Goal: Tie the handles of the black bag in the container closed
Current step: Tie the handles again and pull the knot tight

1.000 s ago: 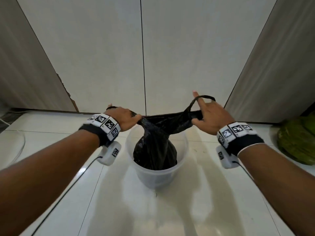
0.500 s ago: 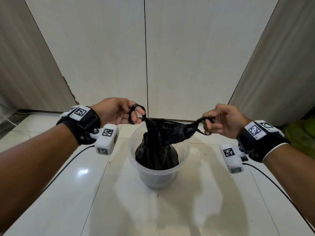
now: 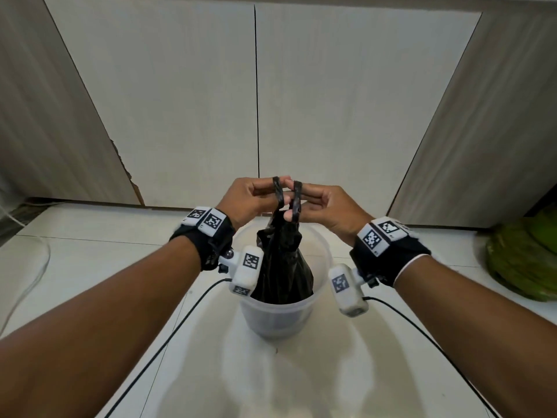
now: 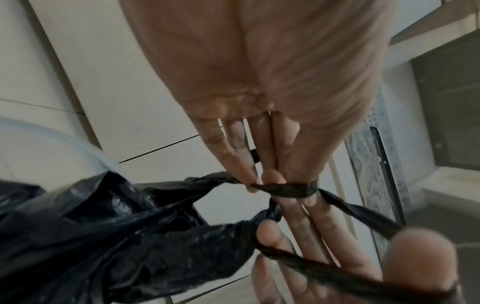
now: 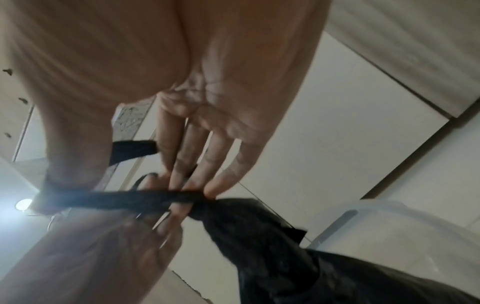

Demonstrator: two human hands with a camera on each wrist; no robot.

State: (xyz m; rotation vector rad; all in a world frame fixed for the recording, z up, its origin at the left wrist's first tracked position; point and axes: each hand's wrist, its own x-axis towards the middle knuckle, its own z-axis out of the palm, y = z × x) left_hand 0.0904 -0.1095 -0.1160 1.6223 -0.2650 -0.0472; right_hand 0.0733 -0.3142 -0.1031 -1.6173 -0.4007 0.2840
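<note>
Bag (image 3: 281,267) upright in container (image 3: 321,294), handles (image 3: 297,196) pointing up, hands (image 3: 251,200) meeting

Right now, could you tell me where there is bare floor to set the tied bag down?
The floor in front of the tub is bare, and so is the patch left of it. It is crowded right, by the green pile, and above the tub, where both hands hold the bag.

Two hands (image 3: 256,200) (image 3: 325,206); one black bag (image 3: 280,267), two handles (image 3: 276,191) (image 3: 297,197); one container (image 3: 277,315); two wrist cameras (image 3: 247,270) (image 3: 346,289).
</note>
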